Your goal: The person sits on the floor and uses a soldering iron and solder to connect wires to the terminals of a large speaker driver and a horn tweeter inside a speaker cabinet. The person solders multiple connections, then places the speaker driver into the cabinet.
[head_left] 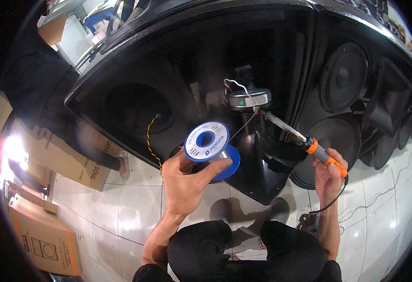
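My left hand (187,181) grips a blue and white spool of solder wire (210,146), and a thin strand runs from it up to a round metal speaker driver (249,99) inside an open black speaker cabinet (187,70). My right hand (329,173) holds a soldering iron (304,141) by its orange and grey handle, its tip touching the driver's terminal where the strand ends. Red and white wires loop above the driver. A yellow and black twisted wire (150,141) hangs inside the cabinet to the left.
Several black loudspeaker cones (344,77) lean at the right. Cardboard boxes (43,239) stand on the tiled floor at the left. Another person's foot in a shoe (122,162) shows by the cabinet. My dark-trousered knees (243,254) are below.
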The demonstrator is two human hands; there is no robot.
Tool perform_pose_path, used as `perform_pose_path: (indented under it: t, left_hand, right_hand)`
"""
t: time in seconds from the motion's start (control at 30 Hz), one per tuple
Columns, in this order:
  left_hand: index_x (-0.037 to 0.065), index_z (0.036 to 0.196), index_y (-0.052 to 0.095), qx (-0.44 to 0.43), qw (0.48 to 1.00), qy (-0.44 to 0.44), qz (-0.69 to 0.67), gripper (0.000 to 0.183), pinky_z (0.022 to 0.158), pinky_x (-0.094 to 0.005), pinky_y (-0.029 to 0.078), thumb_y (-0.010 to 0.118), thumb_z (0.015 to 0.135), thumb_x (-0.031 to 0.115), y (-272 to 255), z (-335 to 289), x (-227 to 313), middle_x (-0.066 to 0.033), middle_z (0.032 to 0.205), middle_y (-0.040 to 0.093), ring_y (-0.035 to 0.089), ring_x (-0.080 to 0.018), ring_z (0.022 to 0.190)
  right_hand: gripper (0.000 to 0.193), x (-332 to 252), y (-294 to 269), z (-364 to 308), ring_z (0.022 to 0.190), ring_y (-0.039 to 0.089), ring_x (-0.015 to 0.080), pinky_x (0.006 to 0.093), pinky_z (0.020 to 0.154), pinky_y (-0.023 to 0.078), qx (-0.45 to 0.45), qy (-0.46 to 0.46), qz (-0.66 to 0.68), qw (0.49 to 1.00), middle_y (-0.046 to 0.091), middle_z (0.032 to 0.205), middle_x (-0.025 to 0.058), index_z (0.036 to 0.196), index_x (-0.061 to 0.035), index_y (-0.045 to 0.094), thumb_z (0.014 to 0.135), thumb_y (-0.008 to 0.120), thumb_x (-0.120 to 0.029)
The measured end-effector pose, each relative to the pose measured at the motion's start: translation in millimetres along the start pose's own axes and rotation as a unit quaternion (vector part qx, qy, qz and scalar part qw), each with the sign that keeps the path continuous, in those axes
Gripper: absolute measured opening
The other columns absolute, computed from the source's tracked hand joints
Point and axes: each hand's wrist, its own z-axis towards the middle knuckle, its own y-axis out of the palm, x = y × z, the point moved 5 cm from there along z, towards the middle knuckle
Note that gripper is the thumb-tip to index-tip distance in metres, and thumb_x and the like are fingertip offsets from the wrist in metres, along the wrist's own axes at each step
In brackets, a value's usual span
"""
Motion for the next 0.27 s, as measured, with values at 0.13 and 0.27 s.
perform_pose_path:
  t: [0.13,0.27]
  left_hand:
    - [-0.001,0.110,0.072,-0.004,1.000,-0.005,0.012,0.042,0.090,-0.0346,0.056,0.086,0.077,0.020,-0.9,-0.2,1.4,-0.0123,0.103,0.074,0.072,-0.0207,0.093]
    - [0.001,0.111,0.072,-0.012,1.000,0.001,-0.007,0.040,0.092,-0.0339,0.055,0.084,0.079,0.021,0.0,0.2,-1.3,-0.0113,0.106,0.074,0.071,-0.0220,0.096]
  right_hand:
    - [0.042,1.2,-0.1,0.8,0.097,0.062,0.0304,0.0432,0.084,0.052,-0.002,-0.003,-0.010,1.000,0.060,0.116,0.0186,0.119,0.0052,0.061,0.084,0.067,-0.017]
    - [0.052,4.3,-4.9,-0.4,0.099,0.061,0.0316,0.0451,0.086,0.051,-0.002,-0.004,-0.014,1.000,0.059,0.119,0.0193,0.129,0.0027,0.055,0.084,0.068,-0.017]
